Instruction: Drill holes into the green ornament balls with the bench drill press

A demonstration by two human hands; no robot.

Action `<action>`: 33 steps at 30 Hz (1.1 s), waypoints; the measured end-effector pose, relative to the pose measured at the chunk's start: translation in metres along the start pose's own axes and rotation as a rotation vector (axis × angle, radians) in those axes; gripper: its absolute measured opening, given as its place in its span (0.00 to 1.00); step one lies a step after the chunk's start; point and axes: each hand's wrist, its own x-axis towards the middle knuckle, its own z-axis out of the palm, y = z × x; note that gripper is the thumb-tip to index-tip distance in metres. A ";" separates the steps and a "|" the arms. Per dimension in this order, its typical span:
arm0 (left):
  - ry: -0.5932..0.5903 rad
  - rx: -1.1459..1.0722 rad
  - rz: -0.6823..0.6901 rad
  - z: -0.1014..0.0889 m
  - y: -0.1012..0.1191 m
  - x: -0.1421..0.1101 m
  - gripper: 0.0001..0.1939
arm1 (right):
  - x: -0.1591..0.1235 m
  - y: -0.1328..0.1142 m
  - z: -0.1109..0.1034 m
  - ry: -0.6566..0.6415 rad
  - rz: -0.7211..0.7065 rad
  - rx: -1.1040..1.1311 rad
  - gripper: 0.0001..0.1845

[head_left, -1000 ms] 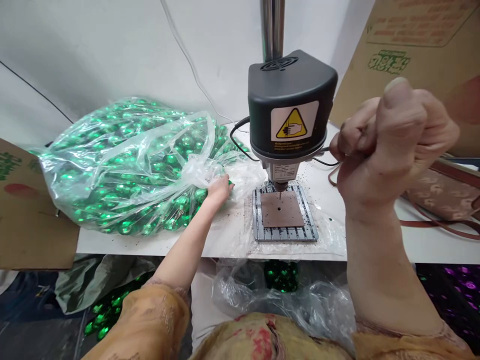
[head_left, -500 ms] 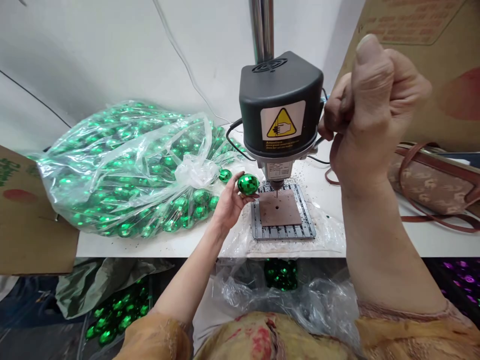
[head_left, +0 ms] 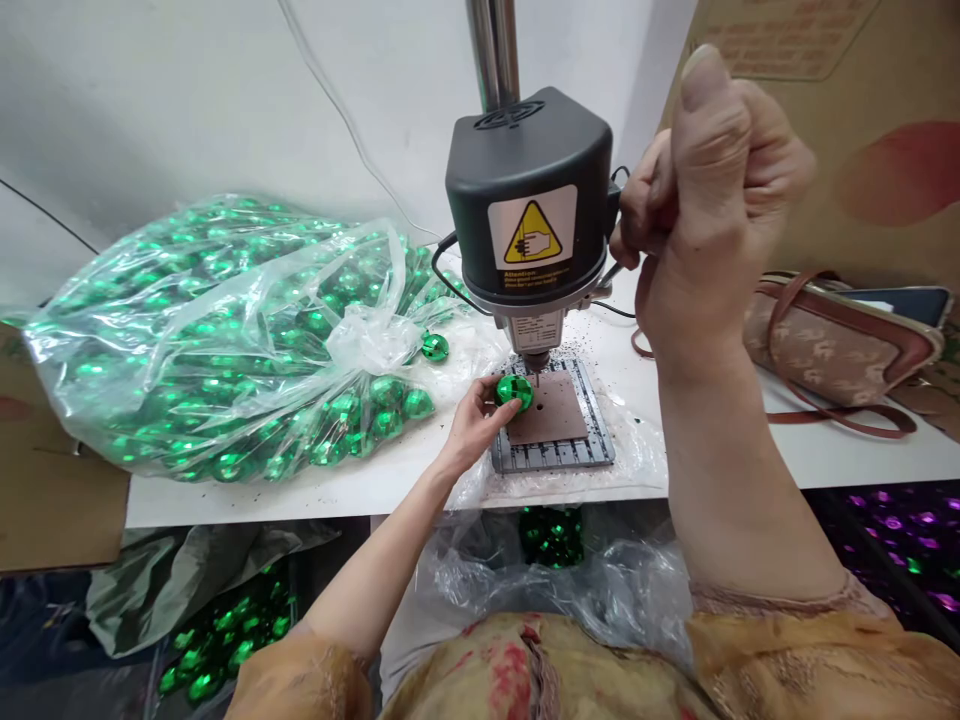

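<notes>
Between the thumb and fingers of my left hand (head_left: 478, 425) is a shiny green faceted ball (head_left: 515, 392). The ball is just left of the drill bit (head_left: 537, 380), over the brown board (head_left: 559, 420) on the slotted metal base (head_left: 551, 460). A small dark hole shows in the board. My right hand (head_left: 712, 190) is closed at the right side of the black drill press (head_left: 529, 170), around its feed lever (head_left: 616, 270); most of the lever is hidden by my fingers.
A large clear bag of green balls (head_left: 247, 350) lies on the left of the white table (head_left: 247, 500), a loose green ball (head_left: 434, 346) beside its knot. At right sit a brown handbag (head_left: 840, 340) and a cardboard box (head_left: 847, 130). Purple balls (head_left: 892, 540) show below the table.
My left hand has carried the green ball from beside the base to over the board, near the bit. My right hand stays at the lever. The view has shifted slightly.
</notes>
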 end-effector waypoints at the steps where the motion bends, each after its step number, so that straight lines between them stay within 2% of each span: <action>1: -0.012 0.034 0.002 0.001 -0.002 0.001 0.33 | 0.000 0.000 0.000 0.000 0.007 0.011 0.31; 8: -0.043 0.212 0.035 0.007 -0.006 0.005 0.31 | 0.000 -0.002 0.000 0.014 0.018 -0.032 0.30; 17: -0.020 0.463 0.214 0.020 -0.005 0.003 0.26 | -0.002 -0.001 0.000 0.003 -0.020 -0.039 0.28; 20: -0.004 0.450 0.237 0.027 -0.005 0.002 0.26 | -0.001 0.000 -0.001 -0.005 -0.018 -0.026 0.27; 26: 0.014 0.405 0.187 0.031 -0.007 0.001 0.28 | -0.004 -0.002 -0.003 -0.037 0.003 0.001 0.28; 33: 0.017 0.401 0.214 0.032 -0.009 0.002 0.27 | -0.033 -0.012 -0.001 0.118 -0.120 -0.049 0.32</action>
